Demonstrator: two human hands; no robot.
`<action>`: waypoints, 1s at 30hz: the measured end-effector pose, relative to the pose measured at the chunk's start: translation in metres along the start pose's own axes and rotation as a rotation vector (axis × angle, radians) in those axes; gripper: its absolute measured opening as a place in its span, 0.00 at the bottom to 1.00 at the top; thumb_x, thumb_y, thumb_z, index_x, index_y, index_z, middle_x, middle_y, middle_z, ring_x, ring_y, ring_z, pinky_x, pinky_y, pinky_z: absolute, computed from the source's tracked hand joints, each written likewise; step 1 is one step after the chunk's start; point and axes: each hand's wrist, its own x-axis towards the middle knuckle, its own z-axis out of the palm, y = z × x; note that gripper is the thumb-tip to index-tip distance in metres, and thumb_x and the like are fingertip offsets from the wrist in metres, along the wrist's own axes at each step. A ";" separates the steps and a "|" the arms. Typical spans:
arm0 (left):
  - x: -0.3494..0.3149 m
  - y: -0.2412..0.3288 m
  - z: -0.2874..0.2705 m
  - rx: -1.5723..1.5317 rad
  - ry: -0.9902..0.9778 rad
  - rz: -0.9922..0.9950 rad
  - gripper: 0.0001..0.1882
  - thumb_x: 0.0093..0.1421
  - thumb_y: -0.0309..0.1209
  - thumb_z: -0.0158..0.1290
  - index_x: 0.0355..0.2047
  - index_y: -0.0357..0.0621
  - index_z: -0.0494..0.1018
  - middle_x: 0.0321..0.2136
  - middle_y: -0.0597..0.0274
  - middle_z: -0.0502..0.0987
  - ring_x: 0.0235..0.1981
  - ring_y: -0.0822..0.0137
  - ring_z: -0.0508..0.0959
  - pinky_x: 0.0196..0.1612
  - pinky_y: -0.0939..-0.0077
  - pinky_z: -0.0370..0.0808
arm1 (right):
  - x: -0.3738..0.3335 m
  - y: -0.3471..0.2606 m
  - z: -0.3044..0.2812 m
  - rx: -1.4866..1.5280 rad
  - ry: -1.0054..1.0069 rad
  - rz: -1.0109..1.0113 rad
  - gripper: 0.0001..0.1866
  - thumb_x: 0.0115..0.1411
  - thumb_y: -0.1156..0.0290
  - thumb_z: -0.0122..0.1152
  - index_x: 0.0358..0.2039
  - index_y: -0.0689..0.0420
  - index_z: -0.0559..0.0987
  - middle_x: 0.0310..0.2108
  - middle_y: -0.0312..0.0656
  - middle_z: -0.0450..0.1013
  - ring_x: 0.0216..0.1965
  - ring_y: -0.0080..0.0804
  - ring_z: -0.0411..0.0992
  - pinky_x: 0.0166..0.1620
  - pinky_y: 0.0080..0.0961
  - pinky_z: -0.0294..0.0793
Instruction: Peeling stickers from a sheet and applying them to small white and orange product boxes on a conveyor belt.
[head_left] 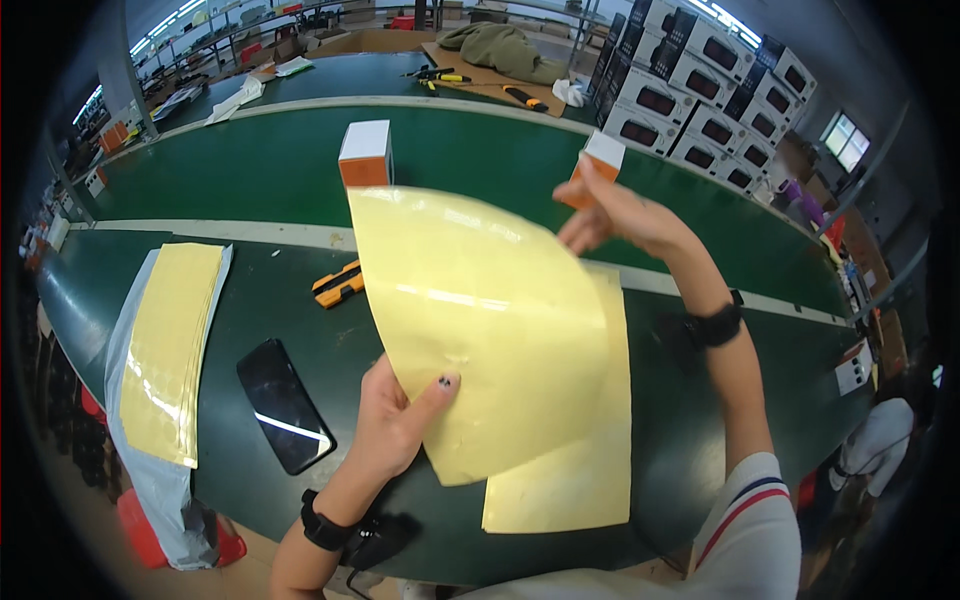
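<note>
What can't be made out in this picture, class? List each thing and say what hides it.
All in the head view:
- Left hand: most fingers are behind the raised yellow sheet.
- Lower yellow sheet: its left part is covered by the raised one.
- Orange-and-black tool: its right end is hidden by the raised sheet.
- Right hand: blurred fingers; contact with the sheet is unclear.
- Orange-and-white box: partly covered by the right hand.

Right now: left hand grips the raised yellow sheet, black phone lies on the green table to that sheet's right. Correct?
Not quite, the side is wrong. The head view shows the black phone on the green table to the left of the raised yellow sheet. The left hand does grip that sheet.
</note>
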 end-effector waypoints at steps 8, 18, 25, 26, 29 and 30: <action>-0.009 0.001 0.010 -0.047 -0.096 0.055 0.15 0.60 0.27 0.51 0.46 0.33 0.67 0.40 0.57 0.75 0.39 0.73 0.75 0.41 0.79 0.73 | -0.109 -0.014 0.070 0.368 0.097 -0.349 0.33 0.57 0.70 0.61 0.58 0.63 0.55 0.35 0.49 0.76 0.34 0.24 0.75 0.36 0.18 0.73; -0.018 0.011 0.031 -0.048 -0.045 -0.062 0.14 0.57 0.29 0.57 0.40 0.32 0.72 0.32 0.59 0.78 0.30 0.72 0.78 0.34 0.78 0.75 | -0.133 -0.016 0.094 0.241 0.275 -0.576 0.34 0.57 0.75 0.60 0.60 0.63 0.53 0.38 0.49 0.76 0.38 0.25 0.75 0.40 0.17 0.73; -0.026 0.006 0.042 -0.066 0.049 0.023 0.13 0.55 0.27 0.58 0.39 0.32 0.73 0.33 0.56 0.78 0.32 0.70 0.79 0.35 0.77 0.76 | -0.132 -0.018 0.101 -0.313 0.580 -0.797 0.35 0.50 0.73 0.66 0.57 0.62 0.60 0.44 0.45 0.70 0.43 0.32 0.70 0.50 0.28 0.67; -0.027 0.006 0.041 -0.020 0.064 0.048 0.13 0.55 0.27 0.58 0.38 0.32 0.74 0.33 0.56 0.79 0.31 0.71 0.79 0.34 0.78 0.76 | -0.138 -0.023 0.101 -0.554 0.693 -0.826 0.34 0.49 0.73 0.67 0.55 0.61 0.62 0.44 0.45 0.69 0.45 0.34 0.68 0.51 0.30 0.65; -0.029 0.007 0.039 0.103 0.110 0.141 0.11 0.55 0.27 0.58 0.37 0.31 0.75 0.32 0.57 0.79 0.30 0.72 0.79 0.33 0.79 0.76 | -0.147 -0.023 0.114 -0.872 0.675 -0.986 0.20 0.45 0.71 0.70 0.39 0.56 0.74 0.36 0.40 0.71 0.39 0.34 0.70 0.51 0.35 0.62; -0.030 0.007 0.040 0.135 0.113 0.175 0.11 0.55 0.26 0.58 0.36 0.32 0.75 0.31 0.58 0.79 0.30 0.72 0.79 0.33 0.80 0.76 | -0.152 -0.022 0.121 -0.907 0.571 -0.993 0.17 0.45 0.71 0.70 0.36 0.55 0.74 0.34 0.38 0.72 0.37 0.33 0.70 0.51 0.35 0.62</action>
